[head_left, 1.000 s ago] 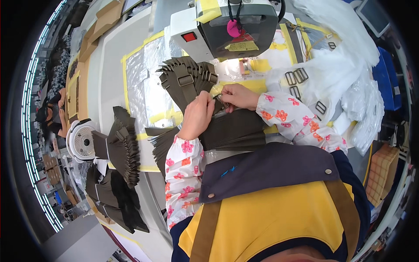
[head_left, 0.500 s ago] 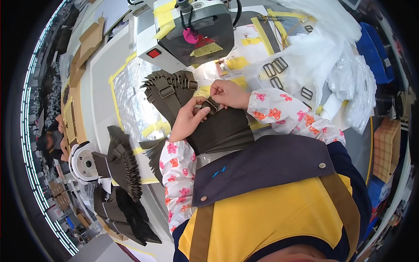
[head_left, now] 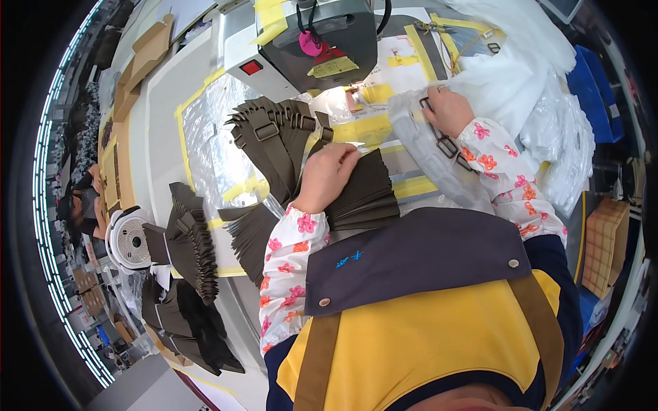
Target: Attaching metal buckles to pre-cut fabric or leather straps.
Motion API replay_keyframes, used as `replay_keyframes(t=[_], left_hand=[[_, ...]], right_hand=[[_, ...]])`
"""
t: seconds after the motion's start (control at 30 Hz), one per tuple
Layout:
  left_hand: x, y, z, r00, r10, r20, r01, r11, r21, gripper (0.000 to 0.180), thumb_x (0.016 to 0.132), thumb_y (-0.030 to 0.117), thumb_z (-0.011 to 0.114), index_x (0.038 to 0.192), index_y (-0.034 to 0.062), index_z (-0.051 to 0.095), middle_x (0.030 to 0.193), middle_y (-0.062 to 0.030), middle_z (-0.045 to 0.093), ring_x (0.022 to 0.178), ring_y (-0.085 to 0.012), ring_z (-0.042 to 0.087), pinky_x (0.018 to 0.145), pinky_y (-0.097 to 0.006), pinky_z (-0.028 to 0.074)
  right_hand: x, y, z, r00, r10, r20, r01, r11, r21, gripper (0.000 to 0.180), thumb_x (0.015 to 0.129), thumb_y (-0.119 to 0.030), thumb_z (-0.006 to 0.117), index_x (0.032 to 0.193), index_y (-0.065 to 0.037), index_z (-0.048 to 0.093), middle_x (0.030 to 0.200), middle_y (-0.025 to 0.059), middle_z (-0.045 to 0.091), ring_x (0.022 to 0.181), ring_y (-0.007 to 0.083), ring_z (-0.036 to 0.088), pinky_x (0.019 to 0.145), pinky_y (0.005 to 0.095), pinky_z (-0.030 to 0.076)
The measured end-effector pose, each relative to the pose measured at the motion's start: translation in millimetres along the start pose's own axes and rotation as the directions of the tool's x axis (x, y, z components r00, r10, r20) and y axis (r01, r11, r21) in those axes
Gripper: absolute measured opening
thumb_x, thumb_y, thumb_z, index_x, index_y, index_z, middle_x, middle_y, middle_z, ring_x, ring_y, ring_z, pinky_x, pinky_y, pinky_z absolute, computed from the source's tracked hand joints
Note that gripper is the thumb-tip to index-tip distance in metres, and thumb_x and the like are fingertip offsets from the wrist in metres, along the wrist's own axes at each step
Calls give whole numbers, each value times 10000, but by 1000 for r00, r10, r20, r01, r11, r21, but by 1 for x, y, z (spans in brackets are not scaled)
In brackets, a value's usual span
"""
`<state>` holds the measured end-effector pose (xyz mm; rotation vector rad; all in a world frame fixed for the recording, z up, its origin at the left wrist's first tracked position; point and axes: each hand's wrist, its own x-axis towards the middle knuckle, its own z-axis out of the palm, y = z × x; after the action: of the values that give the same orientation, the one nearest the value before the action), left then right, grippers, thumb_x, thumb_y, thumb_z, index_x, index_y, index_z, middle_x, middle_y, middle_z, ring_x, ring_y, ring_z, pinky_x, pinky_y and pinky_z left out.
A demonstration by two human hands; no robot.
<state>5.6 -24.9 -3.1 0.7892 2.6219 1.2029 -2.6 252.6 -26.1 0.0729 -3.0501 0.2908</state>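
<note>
Big white-and-grey machine [head_left: 329, 55] at the far side, then a fan of dark straps [head_left: 370, 195] nearer in. Left hand [head_left: 327, 177] is curled narrow over them, right hand [head_left: 449, 111] bunched at a dark buckle [head_left: 425, 103] to their right; can't tell if either's actually gripping.

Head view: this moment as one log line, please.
left hand: over dark straps | right hand: at dark buckle | nearby: grey machine, white fan

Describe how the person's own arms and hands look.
The left hand and right hand are bare, without gloves. White sleeve covers with pink and orange flowers cloak both forearms; dark navy sleeves show above them.
</note>
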Motion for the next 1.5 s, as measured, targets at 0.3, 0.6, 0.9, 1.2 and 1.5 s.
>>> replay_keyframes(t=[0.3,0.6,0.9,1.2,1.5], left_hand=[[14,-26,2,951,-62,304,88,993,-75,223,794,214,551,845,13,633,762,-165,610,690,-318,584,645,-358,457],[24,-26,0,933,195,303,-246,959,140,162,757,126,555,882,40,611,772,-150,603,712,-295,586,630,-372,452],[8,-13,-13,983,91,-160,-88,996,24,122,773,69,553,882,31,590,801,-123,589,724,-304,573,632,-331,448],[-2,-16,-12,971,-95,-217,35,963,-267,123,851,90,510,903,-12,555,705,-113,545,606,-148,495,593,-244,415],[-4,-14,-12,969,-151,-195,89,951,-295,161,892,137,448,905,-6,521,688,-92,519,617,-131,474,601,-255,411]], right_hand=[[10,-7,4,985,50,165,-21,985,-172,120,649,-80,543,736,3,543,782,172,564,708,318,580,610,402,474],[12,-8,-46,951,-265,-156,285,952,116,116,715,-56,532,779,-32,626,664,110,606,594,238,589,550,316,466],[8,-59,-20,925,-220,309,-253,248,935,119,855,-95,506,949,-23,522,733,9,554,575,42,505,516,172,412],[15,-106,1,901,-247,356,-368,-1,930,209,843,-101,539,1021,-5,485,757,24,566,577,59,524,508,182,433],[12,-116,18,940,-220,262,-251,74,965,151,835,-31,479,983,-9,501,757,8,571,564,52,527,497,187,446]])
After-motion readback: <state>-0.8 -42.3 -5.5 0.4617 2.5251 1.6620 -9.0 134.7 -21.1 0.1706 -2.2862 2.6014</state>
